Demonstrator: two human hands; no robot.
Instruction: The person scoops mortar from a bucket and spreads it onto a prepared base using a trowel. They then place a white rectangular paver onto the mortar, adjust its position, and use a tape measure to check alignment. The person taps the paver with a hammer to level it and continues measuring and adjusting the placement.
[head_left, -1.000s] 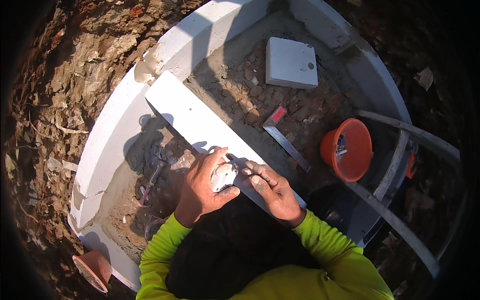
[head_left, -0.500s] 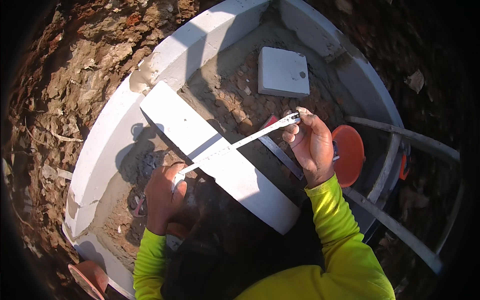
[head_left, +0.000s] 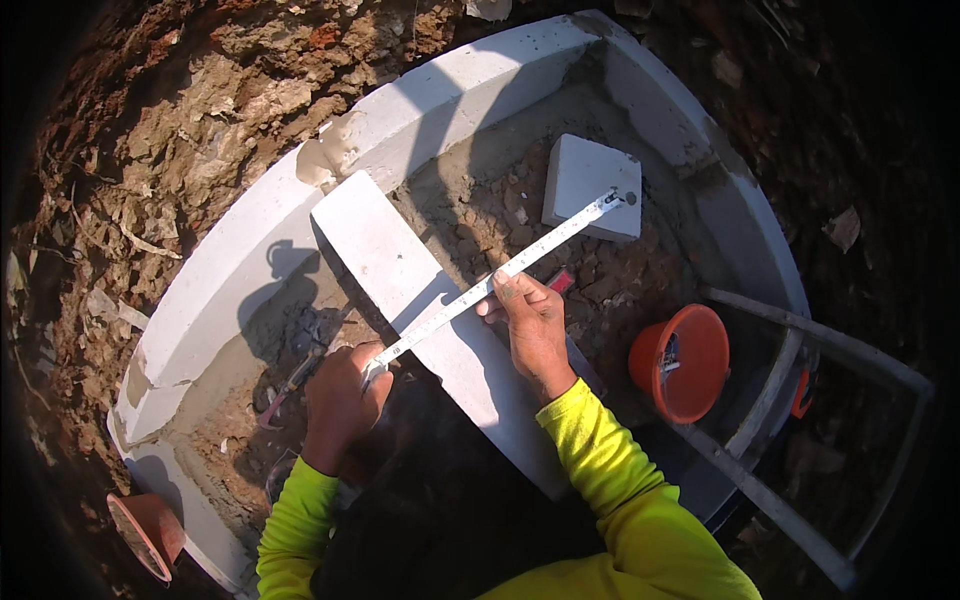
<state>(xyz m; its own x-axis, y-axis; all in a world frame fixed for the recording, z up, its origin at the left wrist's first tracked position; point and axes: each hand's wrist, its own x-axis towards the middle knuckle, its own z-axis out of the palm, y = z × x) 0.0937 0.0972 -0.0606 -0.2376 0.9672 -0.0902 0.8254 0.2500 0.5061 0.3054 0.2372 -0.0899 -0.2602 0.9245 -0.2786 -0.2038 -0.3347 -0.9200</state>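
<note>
A white measuring tape blade [head_left: 560,235] stretches slantwise in front of me, from lower left to upper right. Its lower end is in my left hand [head_left: 338,405], where the fingers are closed and partly hide it. My right hand [head_left: 533,330] pinches the blade near the middle, between thumb and fingers. Past that hand the tip runs free over a small white block [head_left: 585,170]. Beneath the blade lies a long white block [head_left: 385,255], slanting from the curved block wall down toward my body. A red-ended tool [head_left: 561,282] shows just behind my right fingers, partly hidden.
A curved wall of pale blocks [head_left: 240,215] encloses rubble and mortar. To the right are an orange bucket [head_left: 712,350] with small items inside and a metal frame [head_left: 780,395]. Another orange bucket [head_left: 150,535] sits at lower left. Rough soil [head_left: 190,130] rises outside the wall.
My right hand has moved from the blade's upper end down and left to its middle, leaving the tip free. The left hand keeps its grip. The view has shifted slightly.
</note>
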